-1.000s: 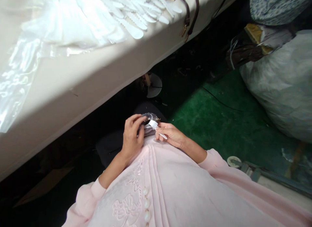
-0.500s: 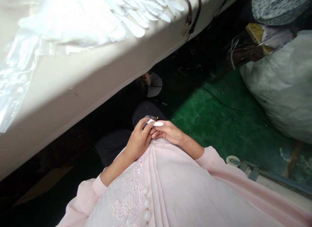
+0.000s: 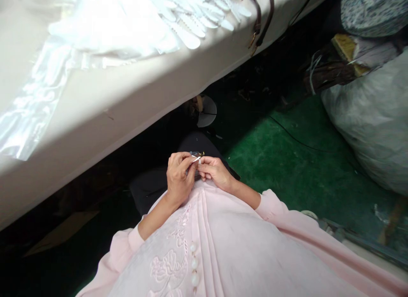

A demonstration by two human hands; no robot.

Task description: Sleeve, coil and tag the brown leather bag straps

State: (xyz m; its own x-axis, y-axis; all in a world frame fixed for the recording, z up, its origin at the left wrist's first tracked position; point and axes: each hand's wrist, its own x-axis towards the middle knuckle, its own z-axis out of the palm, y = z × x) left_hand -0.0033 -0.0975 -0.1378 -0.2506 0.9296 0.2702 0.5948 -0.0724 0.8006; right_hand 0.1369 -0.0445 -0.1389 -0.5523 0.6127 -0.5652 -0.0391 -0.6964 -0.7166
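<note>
In front of my waist, my left hand (image 3: pixel 181 175) is closed, thumb and forefinger pinching a small white strip (image 3: pixel 196 159). My right hand (image 3: pixel 216 172) meets it from the other side, its fingers also closed at the strip's end. Just beyond the fingertips a small dark piece with a gold-coloured end (image 3: pixel 200 154) shows; most of it is hidden by my left hand. On the table, white strips with rounded ends (image 3: pixel 191 39) lie in a loose pile beside bright, glossy clear plastic bags (image 3: pixel 38 92).
Brown straps with gold clasps (image 3: pixel 257 20) hang over the edge of the cloth-covered table (image 3: pixel 127 97). A large pale sack (image 3: pixel 372 122) stands at the right on the green floor (image 3: pixel 270 161). A dark cable (image 3: pixel 296 137) crosses the floor; a metal frame (image 3: pixel 360 241) is at lower right.
The white strip has turned from lying flat to a narrow, tilted edge between my fingers. My left hand has rolled upright a little. The whole view has shifted slightly.
</note>
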